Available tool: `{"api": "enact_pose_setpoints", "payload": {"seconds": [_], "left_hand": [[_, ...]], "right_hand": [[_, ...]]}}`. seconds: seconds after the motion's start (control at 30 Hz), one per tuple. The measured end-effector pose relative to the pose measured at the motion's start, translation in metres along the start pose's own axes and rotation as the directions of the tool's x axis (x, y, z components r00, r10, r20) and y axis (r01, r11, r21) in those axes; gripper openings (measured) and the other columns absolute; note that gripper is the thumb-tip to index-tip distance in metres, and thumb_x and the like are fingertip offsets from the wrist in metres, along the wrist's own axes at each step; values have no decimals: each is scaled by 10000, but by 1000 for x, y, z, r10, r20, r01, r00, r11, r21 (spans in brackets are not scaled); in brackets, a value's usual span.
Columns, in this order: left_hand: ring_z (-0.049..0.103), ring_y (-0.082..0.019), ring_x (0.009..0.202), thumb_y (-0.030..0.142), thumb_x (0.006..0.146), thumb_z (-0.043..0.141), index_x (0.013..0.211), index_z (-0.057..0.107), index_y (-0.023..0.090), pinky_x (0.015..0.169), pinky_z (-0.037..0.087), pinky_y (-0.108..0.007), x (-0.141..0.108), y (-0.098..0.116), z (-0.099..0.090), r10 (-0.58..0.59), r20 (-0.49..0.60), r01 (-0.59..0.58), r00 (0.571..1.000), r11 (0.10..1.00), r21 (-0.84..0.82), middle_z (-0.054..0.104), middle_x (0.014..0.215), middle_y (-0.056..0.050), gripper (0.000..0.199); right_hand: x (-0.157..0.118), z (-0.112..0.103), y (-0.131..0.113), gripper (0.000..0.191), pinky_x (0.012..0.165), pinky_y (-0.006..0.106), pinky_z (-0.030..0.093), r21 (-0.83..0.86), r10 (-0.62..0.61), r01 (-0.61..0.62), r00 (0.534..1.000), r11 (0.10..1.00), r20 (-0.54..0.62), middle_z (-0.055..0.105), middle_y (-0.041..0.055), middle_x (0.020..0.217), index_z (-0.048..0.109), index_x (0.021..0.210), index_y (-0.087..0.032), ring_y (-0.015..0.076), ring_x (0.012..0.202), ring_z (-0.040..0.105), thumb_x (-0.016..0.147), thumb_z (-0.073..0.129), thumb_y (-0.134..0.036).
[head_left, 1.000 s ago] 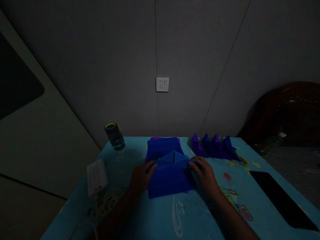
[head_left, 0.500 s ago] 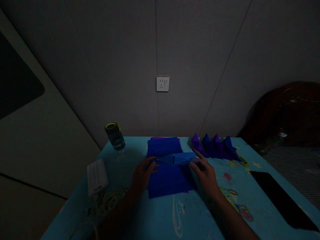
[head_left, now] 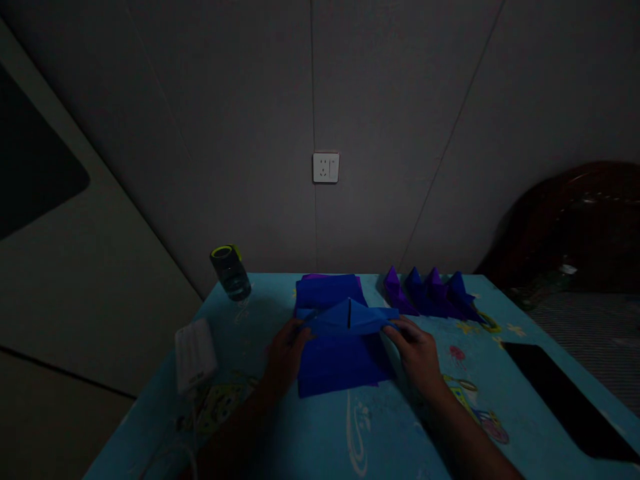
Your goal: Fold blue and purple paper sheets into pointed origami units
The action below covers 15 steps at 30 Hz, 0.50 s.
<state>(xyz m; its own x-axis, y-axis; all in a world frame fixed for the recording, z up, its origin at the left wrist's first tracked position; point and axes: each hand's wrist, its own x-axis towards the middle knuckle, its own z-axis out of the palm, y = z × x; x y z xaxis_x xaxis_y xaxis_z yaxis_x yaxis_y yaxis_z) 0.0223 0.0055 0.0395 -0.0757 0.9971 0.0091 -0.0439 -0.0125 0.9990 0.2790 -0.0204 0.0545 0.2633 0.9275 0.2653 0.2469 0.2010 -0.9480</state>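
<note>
Between my hands is a blue folded paper boat [head_left: 333, 321], its pointed middle standing up and a dark slit at its centre. My left hand [head_left: 287, 350] pinches the left end, and my right hand [head_left: 413, 347] pinches the right end. The boat is held above a stack of dark blue and purple paper sheets [head_left: 335, 373] on the table. At the back right, several finished paper boats [head_left: 435, 293] in purple and blue stand close together in a row.
A water bottle [head_left: 231, 273] stands at the table's back left, with a white power bank [head_left: 195, 355] and its cable nearer me. A black phone-like slab [head_left: 567, 400] lies along the right edge. The patterned blue tablecloth [head_left: 380, 433] covers the table; a wall socket [head_left: 326, 167] is behind.
The paper boat's middle has risen into a taller peak, and its ends are pulled slightly wider apart. Both hands keep their grip on the ends.
</note>
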Motion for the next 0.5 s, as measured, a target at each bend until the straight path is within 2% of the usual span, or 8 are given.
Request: {"api": "enact_pose_setpoints", "payload": {"seconds": [0.1,0.27,0.33,0.4,0.5], "left_hand": [[716,-226,725,461,739,688,842,648,168,635,536,-286,-1,4,-1,55,-32,-52,998,995,83,748,743,-38,313],[723,-231,735,434,784,658,848,691,164,684,545,-310,-2,7,0,99,-45,-92,994,985,143,759,738,-38,279],[730,-240,749,437,788,661,924,701,163,702,557,-322,-2,4,0,97,-67,-88,993,988,127,761,749,-43,309],[734,-234,763,435,792,668,1061,675,167,714,566,-321,0,2,0,103,-80,-96,991,992,84,766,832,-53,380],[735,-208,752,404,786,693,1253,535,189,708,571,-304,2,2,0,116,-81,-117,990,993,-1,753,904,-52,538]], "right_hand": [[-2,2,-2,225,765,344,488,-18,2,-3,1000,1000,-31,720,56,832,762,785,-214,246,807,641,757,715,-432],[-5,9,-5,296,715,352,502,17,99,-98,995,995,-34,727,60,773,741,833,-201,252,758,656,755,709,-485],[-6,13,-7,346,681,344,508,77,130,-127,991,989,-36,725,57,780,714,941,-203,242,733,662,748,721,-489],[-8,17,-9,472,631,324,502,161,150,-144,988,976,-30,713,37,763,630,1121,-215,222,686,661,742,738,-475],[-9,22,-9,636,585,296,485,263,185,-173,982,949,-22,680,-8,695,470,1255,-238,202,630,656,731,762,-448]]}}
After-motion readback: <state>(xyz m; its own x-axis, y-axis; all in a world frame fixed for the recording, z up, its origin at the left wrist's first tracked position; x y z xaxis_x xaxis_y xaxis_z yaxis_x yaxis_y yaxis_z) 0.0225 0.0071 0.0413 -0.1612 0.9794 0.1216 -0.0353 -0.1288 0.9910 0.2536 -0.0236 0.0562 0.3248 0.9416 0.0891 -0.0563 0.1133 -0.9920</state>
